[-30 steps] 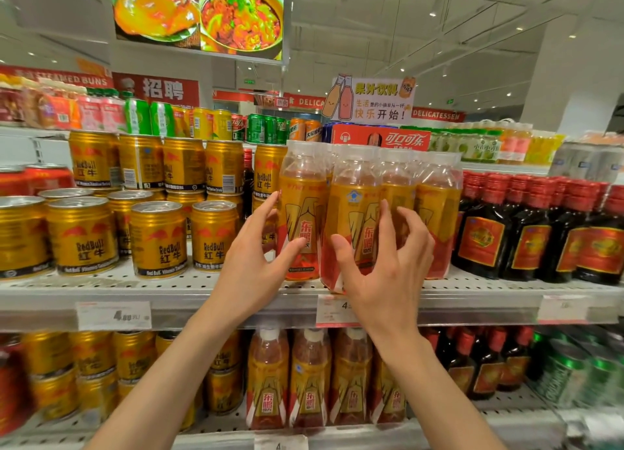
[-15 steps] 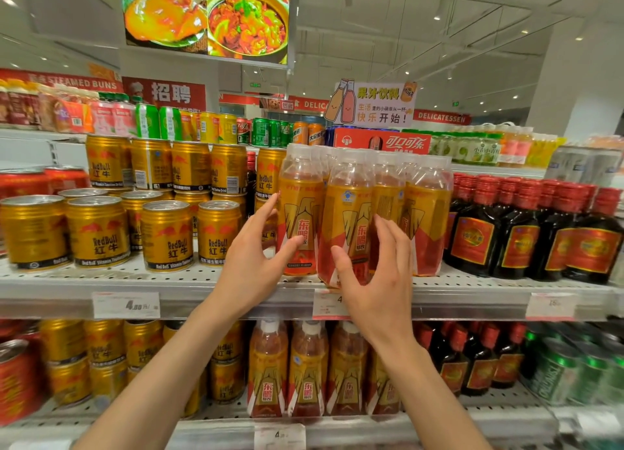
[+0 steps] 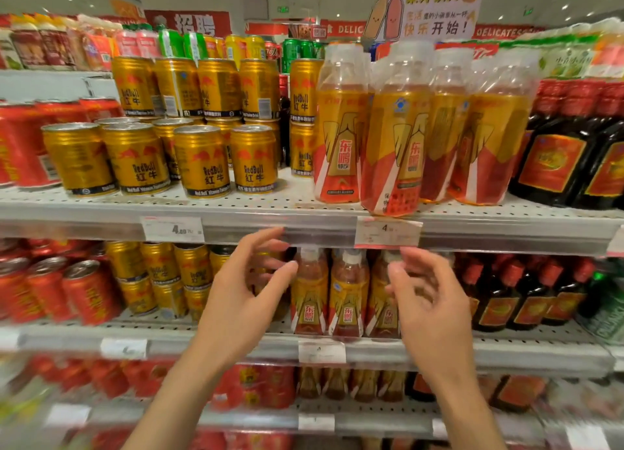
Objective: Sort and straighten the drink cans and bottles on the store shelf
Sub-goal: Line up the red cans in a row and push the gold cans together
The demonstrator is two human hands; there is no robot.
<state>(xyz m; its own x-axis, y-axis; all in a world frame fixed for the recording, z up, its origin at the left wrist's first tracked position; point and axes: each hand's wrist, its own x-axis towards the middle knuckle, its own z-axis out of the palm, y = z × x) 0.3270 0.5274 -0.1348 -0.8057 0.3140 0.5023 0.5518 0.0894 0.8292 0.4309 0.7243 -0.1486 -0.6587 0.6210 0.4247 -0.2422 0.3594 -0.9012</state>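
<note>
On the upper shelf point(image 3: 277, 225) stand orange-and-gold drink bottles point(image 3: 398, 139) in a row, one set forward at the edge. Gold cans point(image 3: 202, 159) stand to their left. One shelf lower is a second row of the same orange bottles point(image 3: 347, 297). My left hand point(image 3: 243, 294) and my right hand point(image 3: 429, 301) hover in front of this lower row, one on each side of it. Both have loosely spread fingers and hold nothing.
Dark bottles with red labels point(image 3: 557, 159) fill the right of both shelves. Red cans point(image 3: 50, 291) stand at the left. A price tag point(image 3: 388, 232) hangs on the upper shelf rail just above my right hand. More stock sits on the blurred shelf below.
Both hands have let go of the upper-shelf bottles and dropped to the lower row. The view has tilted downward.
</note>
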